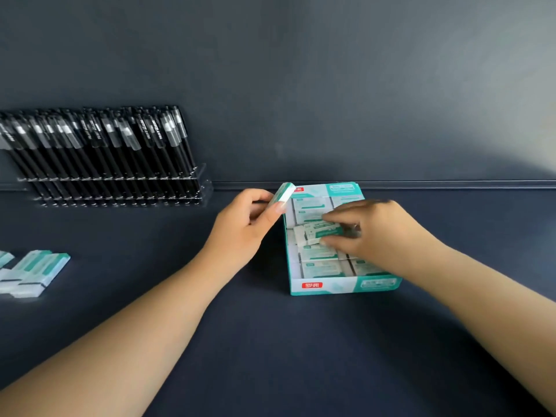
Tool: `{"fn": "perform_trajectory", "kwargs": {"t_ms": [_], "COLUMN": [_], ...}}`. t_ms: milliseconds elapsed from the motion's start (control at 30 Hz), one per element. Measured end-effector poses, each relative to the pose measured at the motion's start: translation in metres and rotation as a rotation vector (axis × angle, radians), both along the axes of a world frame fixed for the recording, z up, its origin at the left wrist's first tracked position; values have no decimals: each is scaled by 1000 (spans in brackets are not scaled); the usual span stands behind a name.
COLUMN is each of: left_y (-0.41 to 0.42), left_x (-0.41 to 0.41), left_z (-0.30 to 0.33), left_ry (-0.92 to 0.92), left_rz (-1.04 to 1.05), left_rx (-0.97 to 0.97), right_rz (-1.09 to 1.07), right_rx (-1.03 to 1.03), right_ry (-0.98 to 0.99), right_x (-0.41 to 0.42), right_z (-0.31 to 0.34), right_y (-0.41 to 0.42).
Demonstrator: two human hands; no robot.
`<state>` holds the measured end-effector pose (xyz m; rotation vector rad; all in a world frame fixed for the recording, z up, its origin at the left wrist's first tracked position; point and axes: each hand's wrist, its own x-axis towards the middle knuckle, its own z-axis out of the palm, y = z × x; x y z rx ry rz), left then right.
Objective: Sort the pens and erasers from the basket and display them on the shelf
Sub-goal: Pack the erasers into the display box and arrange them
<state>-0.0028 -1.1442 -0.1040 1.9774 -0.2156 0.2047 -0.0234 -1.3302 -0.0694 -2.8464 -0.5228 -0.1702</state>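
Our left hand (pixel 246 224) pinches one eraser (pixel 282 196) between thumb and fingers, just beside the far left corner of the teal carton (pixel 340 287). Our right hand (pixel 370 230) grips a second eraser (pixel 319 233) at its long edges, tilted above the rows packed in the carton. The right palm hides the carton's right side. More erasers (pixel 33 272) lie at left, partly cut off. Black pens (pixel 99 152) lean in a clear rack (pixel 120 188) against the shelf (pixel 270 341) back wall.
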Motion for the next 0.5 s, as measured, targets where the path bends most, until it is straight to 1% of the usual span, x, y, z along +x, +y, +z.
{"fn": "perform_trajectory", "kwargs": {"t_ms": [133,333,500], "left_y": [2,6,7], "left_x": [2,3,-2], "left_z": [-1,1,6], "left_ry": [0,9,-24], "left_rz": [-46,-85,-139], "left_rx": [25,45,15], "right_rz": [41,-30,-32], "right_rx": [16,35,195], "right_ry": [-11,0,49], "right_x": [6,8,2], "right_z": [-6,-10,-8], "right_y": [9,9,0]}}
